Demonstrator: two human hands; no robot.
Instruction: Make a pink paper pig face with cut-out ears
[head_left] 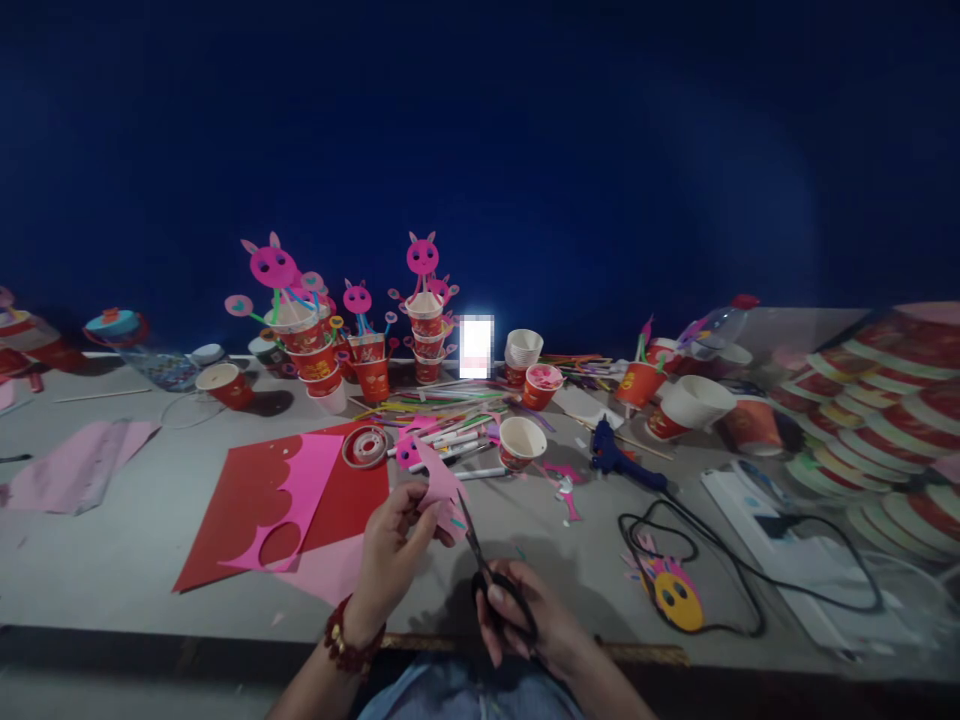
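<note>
The left hand [394, 555] pinches pink paper [442, 482]; the right hand [551, 615] grips scissors [476, 548] against it. Cutting seems underway, calling for steady paper.

Glue gun [624, 459] dark blue; scissors' handles [523, 608] black; large sheet [217, 500] red; wall [480, 150] deep blue.

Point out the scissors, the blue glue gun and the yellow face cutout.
Scissors [485, 570]: head view, on the metal near the pivot.
Blue glue gun [616, 459]: head view, on its body.
Yellow face cutout [677, 601]: head view, mid-face.
</note>
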